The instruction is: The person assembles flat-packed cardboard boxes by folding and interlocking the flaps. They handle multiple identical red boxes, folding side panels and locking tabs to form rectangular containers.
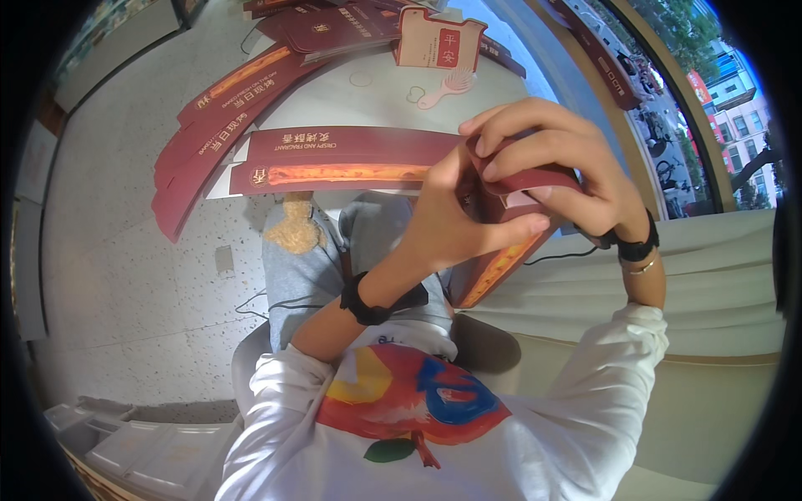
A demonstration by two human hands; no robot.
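A long dark red cardboard box [498,273], with a picture strip along one side, stands tilted between my hands at the table's right edge. My left hand [451,204] wraps round its side near the upper end, thumb stretched to the right. Over that end bends my right hand [568,159], its fingers pressing on the end flaps. Part of the box's end is hidden by my fingers. A flat red carton [351,149] of the same kind lies across the table's near edge, left of my hands.
Several flat red cartons [225,108] fan out over the table's left side, with more piled cartons [342,33] at the back. A cream card [439,39] and a pink comb [451,86] lie beyond my hands. A fluffy tan thing [295,230] hangs near my leg. Windows line the right.
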